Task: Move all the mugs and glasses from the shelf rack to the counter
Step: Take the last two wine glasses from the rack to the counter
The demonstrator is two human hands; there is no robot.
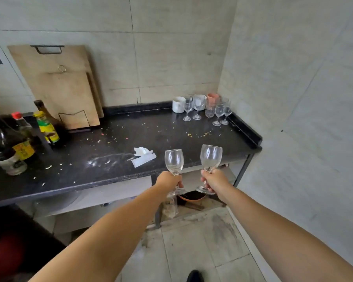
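Head view, only one camera. Left hand (168, 181) is wrapped around the stem of a clear stemmed wine glass (174, 162), fingers curled tight, bowl upright just above the fist, lower centre of the frame. Right hand (213, 180) grips the stem of a second clear wine glass (211, 157) the same way; its round foot shows below the fist. Both glasses are held in the air at the near edge of the black speckled stone counter (114, 139), not yet set down.

Already parked in the upper right of the counter, in the corner: a white ceramic mug (178, 104), a cluster of clear stemmed glasses (198, 106) and a pink ribbed cup (213, 98). The shelf rack isn't in frame, so I can't tell what's left on it.

Handling, my read: thin glass, light, rigid, brittle, top-heavy on a small foot. The stem is the right grip point; it keeps fingers off the bowl but gives little control over tilt. Smooth glass, likely slippery if damp. The stone top is hard, so land them foot-flat and gently, and keep them from clinking against the cluster.

Other stuff: crumbs and a crumpled white paper scrap (144, 156) mid-counter, dark sauce bottles (14, 143) at left, wooden cutting boards (57, 84) leaning on the wall at upper left.
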